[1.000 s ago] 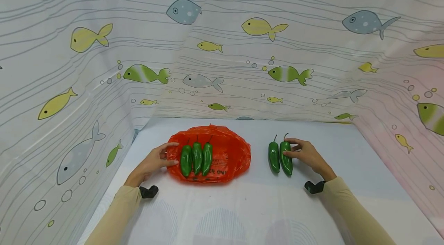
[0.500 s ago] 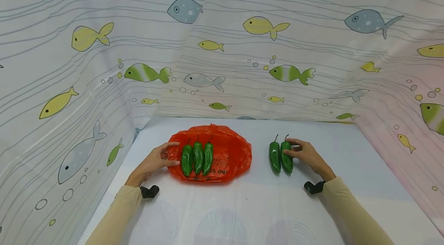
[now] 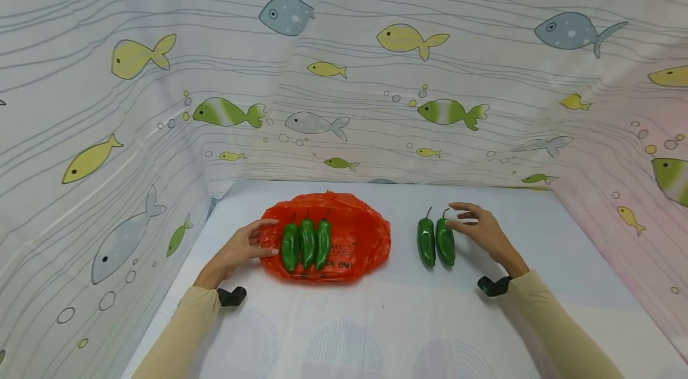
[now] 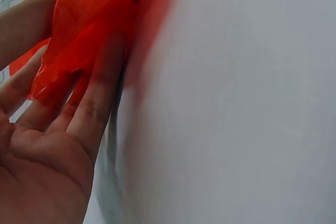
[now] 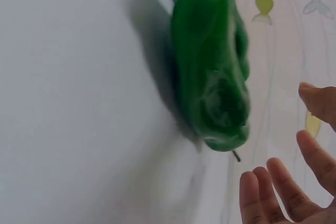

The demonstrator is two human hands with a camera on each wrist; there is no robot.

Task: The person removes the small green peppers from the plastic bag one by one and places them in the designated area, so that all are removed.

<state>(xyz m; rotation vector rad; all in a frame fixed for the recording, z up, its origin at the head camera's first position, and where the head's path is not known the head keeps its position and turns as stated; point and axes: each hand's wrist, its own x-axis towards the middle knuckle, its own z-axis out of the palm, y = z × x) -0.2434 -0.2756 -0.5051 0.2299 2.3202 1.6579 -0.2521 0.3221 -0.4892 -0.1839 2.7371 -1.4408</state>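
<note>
While two green peppers (image 3: 426, 243) lie side by side on a white table (image 3: 398, 319), the right hand (image 3: 485, 234) is just beside them, fingers parted. To their left, three more peppers (image 3: 307, 246) rest on a red plastic bag (image 3: 368, 237); the left hand (image 3: 237, 247), fingers extended, touches its edge.

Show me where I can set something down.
Free: table between the bag and two loose peppers; also between the sleeves. Crowded: bag's left half, with three peppers and left hand; loose peppers' right side, by right hand.
</note>
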